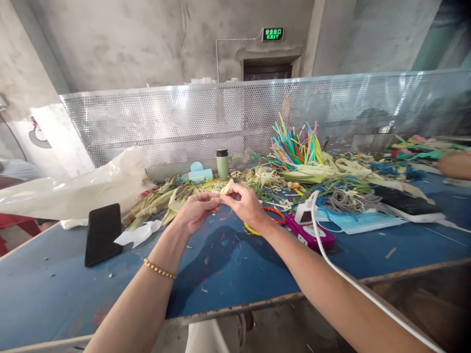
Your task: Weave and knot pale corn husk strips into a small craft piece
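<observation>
Both my hands meet above the middle of the blue table. Between their fingertips is a small piece of pale corn husk, its tip rising above my right fingers. My left hand pinches its lower end, with a gold bead bracelet on that wrist. My right hand pinches it from the other side, thumb and index finger closed. Behind my left hand lie more dried husks. Under my right wrist sit a red ring and a yellow ring, partly hidden.
A black phone and torn white paper lie left. A green bottle stands behind my hands. Right are colourful strips, a purple box, a blue mask and a white cable. Another person's blurred hand is far right.
</observation>
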{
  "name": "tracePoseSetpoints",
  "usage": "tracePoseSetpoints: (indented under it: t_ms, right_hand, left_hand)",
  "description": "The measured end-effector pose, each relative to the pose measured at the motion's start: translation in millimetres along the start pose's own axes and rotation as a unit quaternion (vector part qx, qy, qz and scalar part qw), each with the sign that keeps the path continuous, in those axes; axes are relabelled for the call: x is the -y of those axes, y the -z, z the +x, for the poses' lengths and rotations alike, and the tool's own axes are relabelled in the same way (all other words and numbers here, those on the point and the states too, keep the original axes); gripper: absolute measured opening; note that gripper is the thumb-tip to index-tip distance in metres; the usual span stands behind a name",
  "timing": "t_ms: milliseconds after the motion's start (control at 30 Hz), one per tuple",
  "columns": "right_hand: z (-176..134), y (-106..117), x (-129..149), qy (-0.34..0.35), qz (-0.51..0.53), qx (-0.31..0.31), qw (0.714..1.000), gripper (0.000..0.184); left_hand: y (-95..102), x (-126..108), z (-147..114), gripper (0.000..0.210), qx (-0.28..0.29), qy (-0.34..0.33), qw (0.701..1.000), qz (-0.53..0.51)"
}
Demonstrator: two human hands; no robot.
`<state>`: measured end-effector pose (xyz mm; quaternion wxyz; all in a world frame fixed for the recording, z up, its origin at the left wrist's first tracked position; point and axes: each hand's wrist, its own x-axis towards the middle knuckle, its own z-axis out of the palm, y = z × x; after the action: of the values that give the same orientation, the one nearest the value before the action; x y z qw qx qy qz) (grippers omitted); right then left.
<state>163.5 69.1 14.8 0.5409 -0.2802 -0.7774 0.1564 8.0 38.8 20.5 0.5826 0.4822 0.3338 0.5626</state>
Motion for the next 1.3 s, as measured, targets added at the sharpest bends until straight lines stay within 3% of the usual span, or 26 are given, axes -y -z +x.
tracePoseSetpoints:
  t_ms: [200,533,867,1167,1300]
  right_hand:
    - [-0.2,-0.6,-1.5,-0.036,0.032,0.011,0.999,0.011]
    - [-0.6,-1.5,-3.7,-0.029,0.029,0.0,0.999,0.01]
    - [-2.1,-1.8,-2.7,-0.02,0.0,0.003,1.0,0.013]
    - [-1.4,-2.5,-5.5,-0.04,0.012,-0.008,0.999,0.021]
    - [-2.4,-2.8,-4.6,-0.04,-0.007,-0.004,0.999,0.022]
  left_hand:
    - [1.2,-0.2,0.2,0.02,0.003,-0.004,1.0,0.023]
    - [-1.4,1.1,-0.9,0.025,0.022,-0.009,0.999,0.035]
    - [-3.7,6.0,1.3,0.025,-0.05,-0.062,0.992,0.095]
    - [-6.4,6.4,2.1,0.022,-0.012,-0.054,0.997,0.051]
    - [-8.2,8.1,0.8,0.026,-0.025,-0.073,0.994,0.072]
